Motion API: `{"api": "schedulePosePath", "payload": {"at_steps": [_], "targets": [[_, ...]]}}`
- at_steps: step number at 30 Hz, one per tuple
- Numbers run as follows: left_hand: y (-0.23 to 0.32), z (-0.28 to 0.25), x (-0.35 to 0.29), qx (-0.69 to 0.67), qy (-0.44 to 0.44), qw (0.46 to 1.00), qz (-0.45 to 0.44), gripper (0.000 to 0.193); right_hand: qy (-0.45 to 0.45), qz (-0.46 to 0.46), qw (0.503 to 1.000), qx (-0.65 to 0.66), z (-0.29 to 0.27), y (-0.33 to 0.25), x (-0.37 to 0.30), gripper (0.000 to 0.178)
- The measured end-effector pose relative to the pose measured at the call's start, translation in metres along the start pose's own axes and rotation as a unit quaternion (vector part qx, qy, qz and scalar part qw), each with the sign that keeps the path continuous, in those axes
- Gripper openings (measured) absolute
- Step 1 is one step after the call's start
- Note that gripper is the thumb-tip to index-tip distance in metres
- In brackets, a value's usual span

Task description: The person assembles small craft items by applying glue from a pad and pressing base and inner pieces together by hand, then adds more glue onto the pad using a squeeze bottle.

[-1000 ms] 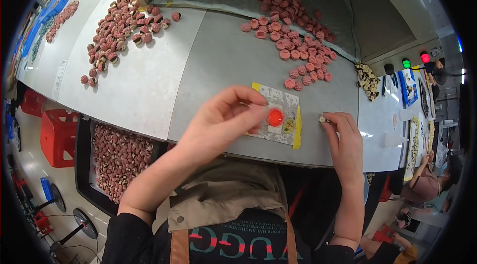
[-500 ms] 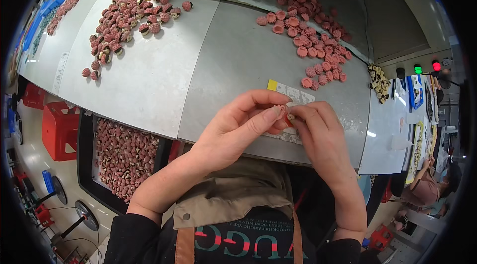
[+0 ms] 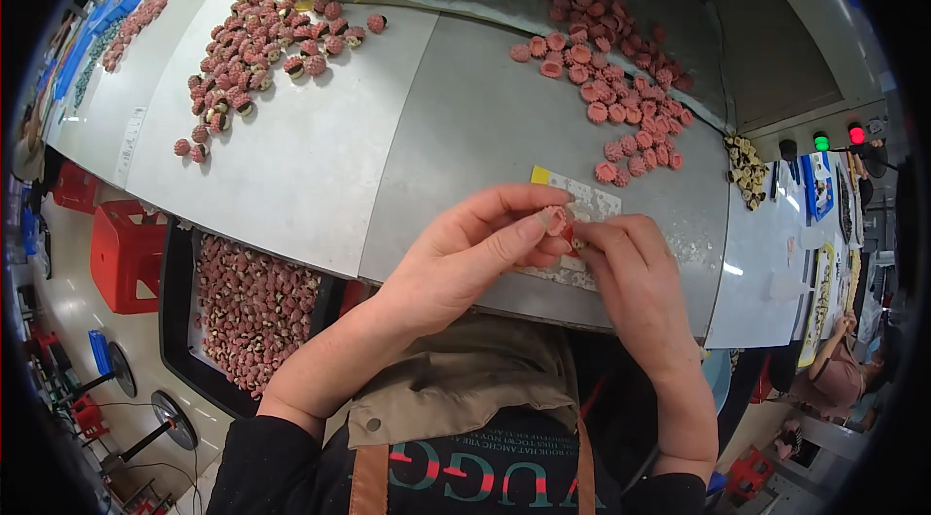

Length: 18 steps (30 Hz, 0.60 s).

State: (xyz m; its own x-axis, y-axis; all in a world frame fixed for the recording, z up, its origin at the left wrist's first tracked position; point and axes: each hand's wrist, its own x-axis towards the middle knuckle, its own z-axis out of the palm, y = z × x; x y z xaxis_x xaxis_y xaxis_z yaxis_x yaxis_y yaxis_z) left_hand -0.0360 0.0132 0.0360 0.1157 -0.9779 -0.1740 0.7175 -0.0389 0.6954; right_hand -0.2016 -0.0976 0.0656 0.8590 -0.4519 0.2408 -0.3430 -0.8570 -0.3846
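My left hand [image 3: 475, 248] pinches a small pink bumpy cap [image 3: 555, 219] between thumb and fingers, its hollow side partly turned up. Close beside it, my right hand [image 3: 630, 268] is closed with thumb and fingertips around a small cream-coloured piece [image 3: 579, 243], mostly hidden by the fingers. A bit of red shows between the two hands; I cannot make out what it is. Under the hands lies a pale card with a yellow corner [image 3: 540, 176]. Beyond them, many loose pink caps [image 3: 606, 98] are spread over the grey table.
Pink-and-dark assembled pieces [image 3: 242, 54] are heaped at the far left. A black tray [image 3: 175, 321] full of similar pieces sits below the table edge, by a red stool [image 3: 121, 258]. Cream-and-dark pieces [image 3: 745, 171] lie at the right. Another person [image 3: 836, 374] works farther right.
My right hand has drawn slightly down and away from the left. The pink cap now shows more of its hollow side. The whole view has shifted a little.
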Motion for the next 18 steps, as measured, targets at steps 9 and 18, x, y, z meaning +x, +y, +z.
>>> {"api": "schedulePosePath", "payload": {"at_steps": [9, 18], "targets": [[-0.001, 0.002, 0.002, 0.012, -0.019, 0.999, -0.023, 0.033, 0.095, 0.146, 0.898, 0.404, 0.001, -0.015, -0.002, 0.018], [-0.014, 0.012, -0.002, 0.138, 0.031, 0.987, 0.072, 0.028, 0.121, -0.034, 0.977, 0.170, 0.006, -0.015, 0.001, 0.021]]}}
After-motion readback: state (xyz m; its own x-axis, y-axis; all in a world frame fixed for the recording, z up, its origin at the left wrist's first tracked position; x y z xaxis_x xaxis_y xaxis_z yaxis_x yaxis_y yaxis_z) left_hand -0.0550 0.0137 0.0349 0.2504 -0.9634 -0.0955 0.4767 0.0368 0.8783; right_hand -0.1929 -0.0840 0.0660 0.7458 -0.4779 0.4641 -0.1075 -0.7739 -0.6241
